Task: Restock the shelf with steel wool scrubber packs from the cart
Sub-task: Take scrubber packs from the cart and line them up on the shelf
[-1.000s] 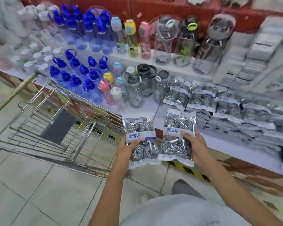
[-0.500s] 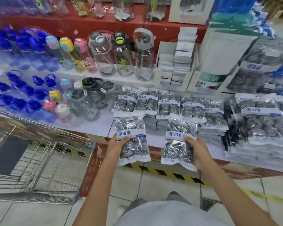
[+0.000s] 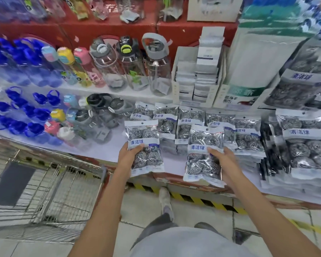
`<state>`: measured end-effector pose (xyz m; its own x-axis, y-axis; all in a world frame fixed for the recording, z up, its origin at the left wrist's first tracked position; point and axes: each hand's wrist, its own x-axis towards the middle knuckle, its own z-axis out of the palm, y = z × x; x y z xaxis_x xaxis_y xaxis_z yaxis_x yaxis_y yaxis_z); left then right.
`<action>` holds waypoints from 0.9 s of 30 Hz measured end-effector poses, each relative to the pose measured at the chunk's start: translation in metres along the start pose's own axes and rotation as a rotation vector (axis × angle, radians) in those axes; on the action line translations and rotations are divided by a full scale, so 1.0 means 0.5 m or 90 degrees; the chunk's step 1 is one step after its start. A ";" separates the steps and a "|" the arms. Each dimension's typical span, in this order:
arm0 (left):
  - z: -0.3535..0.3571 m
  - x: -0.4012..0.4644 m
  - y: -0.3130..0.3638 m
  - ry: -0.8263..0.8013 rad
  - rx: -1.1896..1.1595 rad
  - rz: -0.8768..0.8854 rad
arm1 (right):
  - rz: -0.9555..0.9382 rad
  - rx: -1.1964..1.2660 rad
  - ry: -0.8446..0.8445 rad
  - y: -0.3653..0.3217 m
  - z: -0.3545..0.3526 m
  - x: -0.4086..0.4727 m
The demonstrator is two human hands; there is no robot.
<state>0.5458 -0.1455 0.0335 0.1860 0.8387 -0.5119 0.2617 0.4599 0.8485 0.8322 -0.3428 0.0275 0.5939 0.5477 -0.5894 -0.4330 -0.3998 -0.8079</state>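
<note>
Shelf [image 3: 107,154] stock now fills my view, cart [image 3: 44,191] slid left; my left hand [image 3: 127,154] and right hand [image 3: 224,160] each clutch a scrubber pack [image 3: 144,145], near placing.

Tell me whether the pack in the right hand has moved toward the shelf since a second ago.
Yes. The pack in the right hand has moved forward over the shelf edge, now overlapping the row of shelved packs.

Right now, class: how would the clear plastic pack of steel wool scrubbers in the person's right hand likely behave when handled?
The clear plastic pack of steel wool scrubbers probably feels light: the right hand holds it by one edge. Its glossy film looks slippery. The bag seems floppy, though the balls inside give it bulk.
</note>
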 end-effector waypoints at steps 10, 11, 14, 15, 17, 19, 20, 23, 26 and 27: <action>-0.011 0.226 0.101 -0.024 0.048 -0.003 | 0.055 0.046 -0.002 -0.079 0.187 0.131; -0.011 0.245 0.109 -0.028 0.058 0.001 | 0.061 0.052 0.002 -0.083 0.203 0.143; -0.006 0.296 0.126 -0.039 0.092 0.010 | 0.098 0.103 0.003 -0.101 0.250 0.169; -0.006 0.312 0.127 -0.043 0.103 -0.002 | 0.108 0.111 0.000 -0.106 0.262 0.178; -0.005 0.336 0.129 -0.062 0.105 -0.025 | 0.120 0.108 -0.001 -0.111 0.283 0.196; -0.003 0.355 0.130 -0.070 0.108 -0.037 | 0.130 0.104 0.008 -0.115 0.299 0.211; -0.002 0.364 0.132 -0.072 0.110 -0.040 | 0.132 0.096 0.014 -0.118 0.306 0.220; 0.000 0.390 0.133 -0.065 0.146 -0.028 | 0.152 0.090 0.031 -0.123 0.321 0.239; 0.004 0.402 0.141 -0.065 0.202 -0.002 | 0.170 0.086 0.046 -0.127 0.330 0.254; 0.004 0.405 0.143 -0.065 0.226 0.005 | 0.175 0.083 0.053 -0.128 0.333 0.257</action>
<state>0.6038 0.0566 -0.0099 0.2777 0.8000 -0.5319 0.5685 0.3095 0.7623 0.8233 -0.1244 0.0036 0.4933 0.3675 -0.7884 -0.6651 -0.4249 -0.6141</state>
